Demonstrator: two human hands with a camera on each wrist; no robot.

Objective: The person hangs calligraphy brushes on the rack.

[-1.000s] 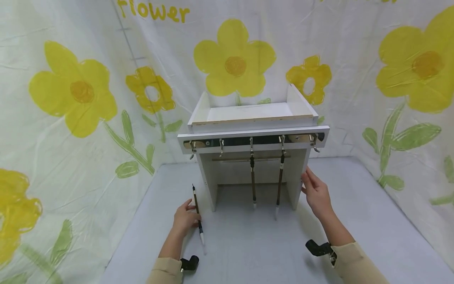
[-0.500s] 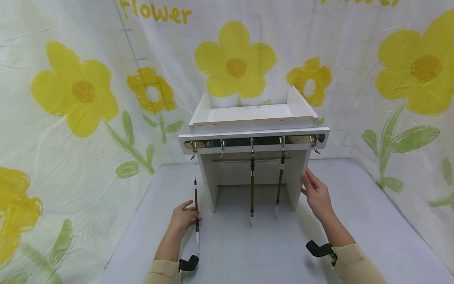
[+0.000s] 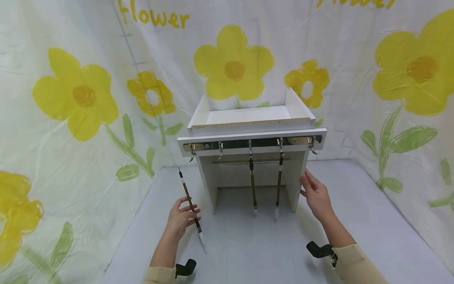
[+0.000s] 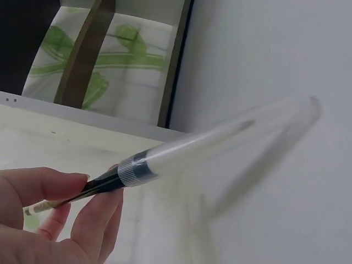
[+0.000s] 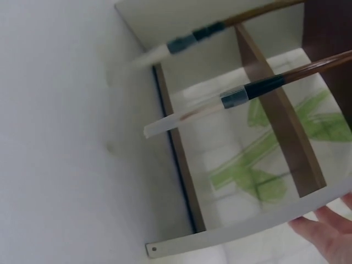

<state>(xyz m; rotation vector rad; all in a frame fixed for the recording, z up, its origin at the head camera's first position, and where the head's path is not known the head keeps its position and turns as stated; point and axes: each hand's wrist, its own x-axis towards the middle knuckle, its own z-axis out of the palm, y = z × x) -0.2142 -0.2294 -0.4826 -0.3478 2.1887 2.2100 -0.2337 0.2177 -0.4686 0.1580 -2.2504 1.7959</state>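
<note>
My left hand [image 3: 179,219] pinches a calligraphy brush [image 3: 187,191] between thumb and fingers, left of a white shelf [image 3: 297,173]. The brush tilts, with its hanging loop up and its bristles down. In the left wrist view a clear cap [image 4: 206,140] covers the bristles. Two similar brushes hang from the hook rail [image 3: 234,142]: one brush [image 3: 253,181] on the middle hook, another brush [image 3: 278,179] on the hook to its right. My right hand [image 3: 317,195] touches the outer side of the shelf's right panel; its fingertips [image 5: 301,224] meet the panel in the right wrist view.
Two hooks at the left [image 3: 220,150] and one at the far right [image 3: 312,145] carry nothing. An open tray-like top [image 3: 248,114] sits above the rail. The shelf stands on a pale table [image 3: 241,252] before a flower-painted curtain [image 3: 99,23].
My left hand has risen slightly and shifted left, and the brush's top now leans left. The middle hanging brush swings a little. My right hand stays at the panel.
</note>
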